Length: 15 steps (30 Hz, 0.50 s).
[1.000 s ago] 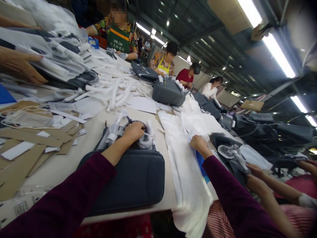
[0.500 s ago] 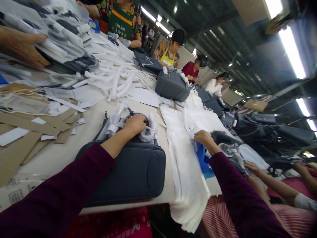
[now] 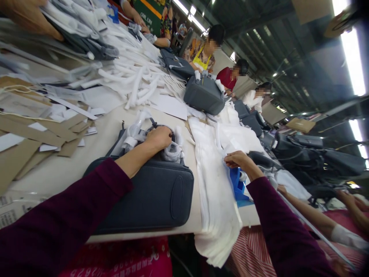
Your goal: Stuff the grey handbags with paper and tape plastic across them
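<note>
A dark blue-grey handbag point(image 3: 150, 192) lies on the table in front of me, its upper parts wrapped in clear plastic and white foam. My left hand point(image 3: 158, 138) is closed over the bag's top, among the wrapped handles point(image 3: 173, 150); its fingertips are partly hidden. To the right, my right hand point(image 3: 238, 158) pinches the end of clear tape at a blue tape dispenser point(image 3: 238, 184). The tape itself is hard to see. Between my hands runs a stack of white foam sheets point(image 3: 215, 192), hanging over the table's front edge.
Cardboard strips point(image 3: 31, 138) and white foam tubes point(image 3: 138, 84) cover the table's left and far parts. Another grey bag point(image 3: 204, 94) stands farther back. Co-workers sit along the far side; another person's arm point(image 3: 305, 211) is close on my right, and a hand point(image 3: 34, 19) reaches in upper left.
The view has shifted slightly. My hands keep nearly the same places at the bag and dispenser. At upper left, a co-worker's hand has moved up with the wrapped pieces.
</note>
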Motion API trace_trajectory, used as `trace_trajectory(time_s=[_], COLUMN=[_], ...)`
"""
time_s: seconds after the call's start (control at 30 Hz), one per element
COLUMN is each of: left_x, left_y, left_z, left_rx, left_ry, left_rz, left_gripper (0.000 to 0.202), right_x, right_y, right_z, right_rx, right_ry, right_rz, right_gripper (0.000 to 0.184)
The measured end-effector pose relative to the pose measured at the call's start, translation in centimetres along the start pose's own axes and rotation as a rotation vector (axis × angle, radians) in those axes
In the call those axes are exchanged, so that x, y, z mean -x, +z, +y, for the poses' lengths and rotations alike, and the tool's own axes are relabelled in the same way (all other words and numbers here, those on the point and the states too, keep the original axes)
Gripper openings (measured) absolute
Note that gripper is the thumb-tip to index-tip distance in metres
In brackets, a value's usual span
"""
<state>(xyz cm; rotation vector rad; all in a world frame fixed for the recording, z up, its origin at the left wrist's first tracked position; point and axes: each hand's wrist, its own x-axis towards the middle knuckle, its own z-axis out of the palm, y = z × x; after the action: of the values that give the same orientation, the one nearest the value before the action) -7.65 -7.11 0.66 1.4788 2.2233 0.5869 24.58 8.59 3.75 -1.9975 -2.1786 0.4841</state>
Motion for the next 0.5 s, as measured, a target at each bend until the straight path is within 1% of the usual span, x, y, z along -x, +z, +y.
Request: trace_trajectory(time_s=[0.1,0.17,0.33,0.5], left_x=[0.02,0.08,0.25,0.24], left_y=[-0.15,-0.28,-0.43,-0.4], left_z=[0.08,0.15,0.25,0.25], left_rx=[-0.002,-0.002,-0.009,-0.006], left_ry=[0.015,0.021,0.01,0.01], left_rz=[-0.016,-0.024,-0.027,-0.029], left_gripper=[0.032,0.031,0.032,0.033], right_x=[-0.17,-0.27,-0.36,-0.7], right_y=[-0.11,-0.12,0.08,0.46], right_z=[0.04,0.04,0.22,0.63], right_rx=[-0.1,-0.144,-0.199,-0.169], right_ry=[0.099,0.141,0.164,0.13], right_rz=[-0.166,-0.209,-0.248,-0.212], right_gripper=[0.006,0.008,0.009,0.009])
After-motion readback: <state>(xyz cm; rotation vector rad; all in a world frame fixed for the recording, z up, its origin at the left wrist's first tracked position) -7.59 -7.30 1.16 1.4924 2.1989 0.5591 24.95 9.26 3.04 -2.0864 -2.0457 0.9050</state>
